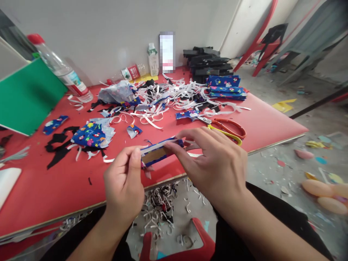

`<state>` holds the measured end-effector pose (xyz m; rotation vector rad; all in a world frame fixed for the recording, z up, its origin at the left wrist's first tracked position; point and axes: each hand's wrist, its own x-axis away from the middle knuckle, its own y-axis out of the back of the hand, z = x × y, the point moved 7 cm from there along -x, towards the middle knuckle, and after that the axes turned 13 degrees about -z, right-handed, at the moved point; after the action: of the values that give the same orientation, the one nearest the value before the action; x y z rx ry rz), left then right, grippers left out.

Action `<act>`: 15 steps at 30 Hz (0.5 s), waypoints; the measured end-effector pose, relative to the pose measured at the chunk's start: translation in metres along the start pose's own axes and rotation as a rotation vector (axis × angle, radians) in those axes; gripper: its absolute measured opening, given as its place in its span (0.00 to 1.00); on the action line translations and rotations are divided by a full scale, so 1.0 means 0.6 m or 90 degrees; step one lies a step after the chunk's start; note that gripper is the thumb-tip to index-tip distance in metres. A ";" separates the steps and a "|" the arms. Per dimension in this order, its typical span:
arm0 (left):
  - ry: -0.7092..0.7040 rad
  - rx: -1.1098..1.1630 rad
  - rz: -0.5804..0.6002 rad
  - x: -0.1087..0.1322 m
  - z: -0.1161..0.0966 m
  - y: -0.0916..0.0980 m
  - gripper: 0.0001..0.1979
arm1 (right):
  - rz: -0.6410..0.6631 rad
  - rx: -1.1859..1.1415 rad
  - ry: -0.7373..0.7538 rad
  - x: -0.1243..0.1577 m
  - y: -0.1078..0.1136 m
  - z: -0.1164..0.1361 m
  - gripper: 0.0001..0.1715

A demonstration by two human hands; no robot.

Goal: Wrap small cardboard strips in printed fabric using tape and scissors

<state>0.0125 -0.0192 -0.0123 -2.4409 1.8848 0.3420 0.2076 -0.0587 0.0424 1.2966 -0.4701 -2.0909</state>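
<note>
A small cardboard strip (154, 157) shows its brown face, with blue patterned fabric folded over its edges and a white tape strip along the upper edge. My left hand (125, 179) pinches its left end between thumb and fingers. At the other end, my right hand (214, 159) closes thumb and index finger on the upper right edge, where loose white strip hangs. Just beyond the right hand lie scissors (230, 131) with red and yellow handles, blades touching a blue fabric scrap (187, 115). Another small fabric scrap (134, 131) lies beyond the held piece.
On the red table (54, 188) are a heap of white strips (176, 96), blue fabric pieces (91, 134), a stack of folded blue pieces (227, 87) and black pieces (209, 63). Bottles (72, 79) and a phone (167, 52) stand behind. Scraps litter the floor (288, 181).
</note>
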 end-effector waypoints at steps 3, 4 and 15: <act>0.014 0.027 0.004 -0.001 -0.002 -0.001 0.14 | 0.027 -0.033 -0.065 -0.004 -0.003 -0.012 0.32; 0.023 0.047 0.009 -0.001 -0.003 -0.002 0.14 | 0.050 -0.054 -0.089 -0.004 -0.008 -0.016 0.29; 0.101 0.171 0.025 -0.007 0.016 -0.001 0.16 | 0.082 -0.144 -0.034 0.003 -0.020 -0.009 0.11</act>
<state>0.0105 -0.0137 -0.0210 -2.3149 1.8948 -0.1012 0.2081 -0.0507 0.0314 1.0554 -0.3208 -2.0100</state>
